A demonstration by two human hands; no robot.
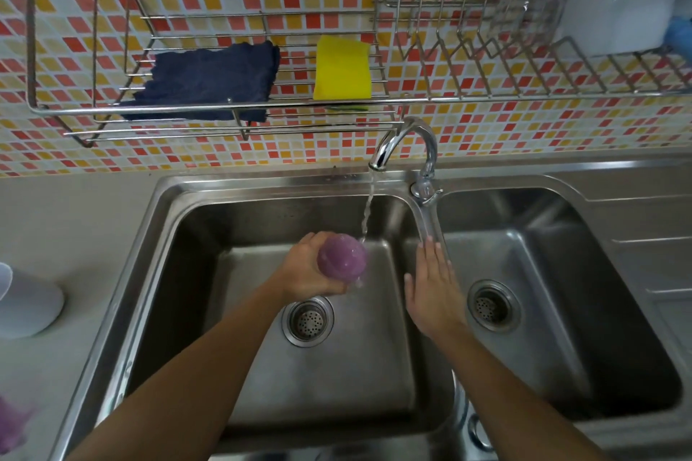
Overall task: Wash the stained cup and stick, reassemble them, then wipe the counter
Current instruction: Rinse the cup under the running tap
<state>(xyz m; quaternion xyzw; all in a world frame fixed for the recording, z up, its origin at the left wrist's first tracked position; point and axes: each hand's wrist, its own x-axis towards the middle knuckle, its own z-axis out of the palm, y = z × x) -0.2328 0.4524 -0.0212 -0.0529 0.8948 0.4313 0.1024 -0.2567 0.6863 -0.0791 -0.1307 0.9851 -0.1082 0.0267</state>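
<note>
- Left hand (305, 269) grips the purple cup (341, 256) from its left side, fingers wrapped round the body, above the left basin (337, 385). Likely risk: wet plastic held one-handed could slip and drop towards the drain strainer (307, 320).
- Right hand (432, 284) is flat with its fingers straight and together. It holds nothing and hovers by the divider between the basins. It gives the cup no support, so a slip would go uncaught.
- Cup's rounded end faces the camera and the mouth is hidden, so I cannot tell whether the inside is being rinsed. Stains there may survive.
- Water stream (367, 213) meets only the cup's right edge. Likely risk: spray deflects off the curved wall onto the counter (75, 217), making more to wipe.
- Blurred purple object (11, 423) lies at the near-left counter edge. I cannot tell if it is the stick.
- Faucet (408, 142) is running, swung over the left basin.
- Yellow sponge (342, 67) and dark blue cloth (209, 80) sit on the wire rack (224, 108) above, well apart from both hands. Rinsing without the sponge may leave residue.
</note>
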